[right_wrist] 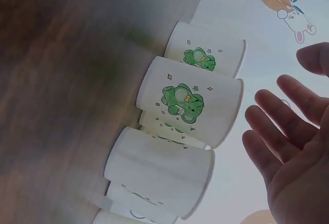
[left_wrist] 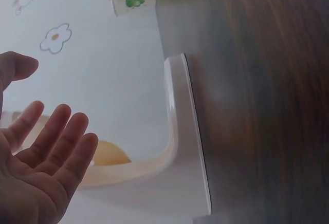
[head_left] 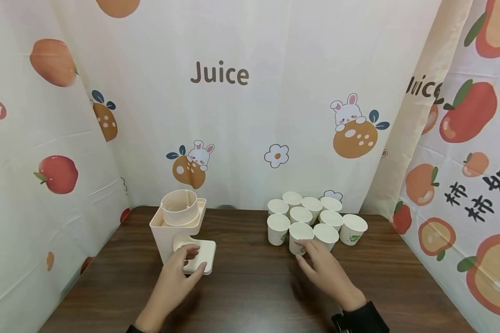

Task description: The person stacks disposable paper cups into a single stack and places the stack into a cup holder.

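My left hand (head_left: 177, 273) hovers by the cream-coloured device (head_left: 162, 238), over its flat base (head_left: 206, 254), with thumb and fingers spread apart and nothing between them. A round, open-topped cylinder (head_left: 179, 208) sits in the top of that device. In the left wrist view the same palm (left_wrist: 31, 183) faces the device's curved body (left_wrist: 154, 183). On the right, my right hand (head_left: 325, 273) is near the front paper cup (head_left: 297, 238), its fingers overlapping the cup's side. A green bear print (right_wrist: 182, 103) shows on the cup in the right wrist view, with the loosely spread fingers apart from it.
Several more white paper cups (head_left: 278, 224) stand upright in a close cluster at the back right, one cup (head_left: 354, 229) at its right end. Dark wooden table (head_left: 250, 277) lies beneath everything. Printed cloth (head_left: 241, 120) hangs behind and along both sides.
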A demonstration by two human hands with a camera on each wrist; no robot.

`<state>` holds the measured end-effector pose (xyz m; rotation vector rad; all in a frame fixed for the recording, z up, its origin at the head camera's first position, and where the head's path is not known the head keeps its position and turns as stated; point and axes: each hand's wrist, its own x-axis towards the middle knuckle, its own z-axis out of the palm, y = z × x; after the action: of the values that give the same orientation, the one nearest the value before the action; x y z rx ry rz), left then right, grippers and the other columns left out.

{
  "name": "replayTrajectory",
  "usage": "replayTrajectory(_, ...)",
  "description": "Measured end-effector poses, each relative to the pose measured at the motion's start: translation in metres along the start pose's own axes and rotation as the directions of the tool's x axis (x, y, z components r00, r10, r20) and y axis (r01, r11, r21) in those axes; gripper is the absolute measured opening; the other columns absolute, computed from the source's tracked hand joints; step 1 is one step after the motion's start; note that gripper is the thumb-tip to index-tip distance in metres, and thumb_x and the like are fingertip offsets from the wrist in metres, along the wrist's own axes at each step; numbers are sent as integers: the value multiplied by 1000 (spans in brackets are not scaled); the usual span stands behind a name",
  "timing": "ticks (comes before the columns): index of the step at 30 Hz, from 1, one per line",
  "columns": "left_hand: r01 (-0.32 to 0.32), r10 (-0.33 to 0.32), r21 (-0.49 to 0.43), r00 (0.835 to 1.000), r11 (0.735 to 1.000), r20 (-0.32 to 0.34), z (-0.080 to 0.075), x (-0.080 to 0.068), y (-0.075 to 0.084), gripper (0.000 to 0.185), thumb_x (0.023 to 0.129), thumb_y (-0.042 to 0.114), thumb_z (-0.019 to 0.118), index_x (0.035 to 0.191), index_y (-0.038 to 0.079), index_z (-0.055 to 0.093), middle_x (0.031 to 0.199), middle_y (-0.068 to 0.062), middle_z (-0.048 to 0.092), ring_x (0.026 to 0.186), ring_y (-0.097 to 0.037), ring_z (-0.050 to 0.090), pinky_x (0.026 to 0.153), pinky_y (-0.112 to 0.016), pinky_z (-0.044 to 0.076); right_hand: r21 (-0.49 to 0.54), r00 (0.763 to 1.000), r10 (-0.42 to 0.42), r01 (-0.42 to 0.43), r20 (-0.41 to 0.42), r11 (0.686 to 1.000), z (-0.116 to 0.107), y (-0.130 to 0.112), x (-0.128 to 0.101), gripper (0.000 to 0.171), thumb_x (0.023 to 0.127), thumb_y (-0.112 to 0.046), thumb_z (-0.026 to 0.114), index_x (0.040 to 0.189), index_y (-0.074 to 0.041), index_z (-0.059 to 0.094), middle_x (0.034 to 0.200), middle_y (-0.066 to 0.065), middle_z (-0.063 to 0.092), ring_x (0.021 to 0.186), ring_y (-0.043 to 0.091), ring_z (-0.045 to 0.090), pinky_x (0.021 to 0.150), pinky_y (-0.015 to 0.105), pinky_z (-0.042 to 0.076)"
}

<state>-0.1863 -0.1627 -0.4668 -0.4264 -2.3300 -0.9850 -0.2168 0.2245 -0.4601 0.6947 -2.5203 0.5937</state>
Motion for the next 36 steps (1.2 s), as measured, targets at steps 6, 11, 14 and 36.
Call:
replayTrajectory(6,27,-26,-12,997,1000,68,9,3,2,40,82,14,83,116,5,64,112,-5,66,100,-17,64,84,-41,53,-31,1000,5,-6,-10,1000,-2,2,9,34,94,-14,71,127,-9,63,121,4,63,107,18,56,83,39,50)
replayTrajectory(11,-13,14,-7,995,1000,95,17,5,5,42,83,17,84,118,6,63,112,-5,65,105,-20,64,86,-41,53,-52,1000,-13,12,-25,999,-3,10,21,33,94,-15,70,125,-6,64,119,9,64,106,25,57,82,43,50)
replayTrajectory(14,1,2,-21,991,1000,135,22,6,7,43,84,19,83,121,7,63,115,-2,64,108,-19,63,89,-41,52,-69,999,-37,35,-28,997,-3,15,30,34,93,-14,72,124,-4,65,119,13,63,110,32,58,87,47,50)
replayTrajectory(36,6,25,-95,947,995,321,59,14,28,45,93,34,74,128,10,59,117,-5,63,112,-22,60,94,-48,48,-122,988,47,-30,145,992,2,34,63,44,92,-33,74,121,-1,68,109,12,59,109,33,55,89,48,48)
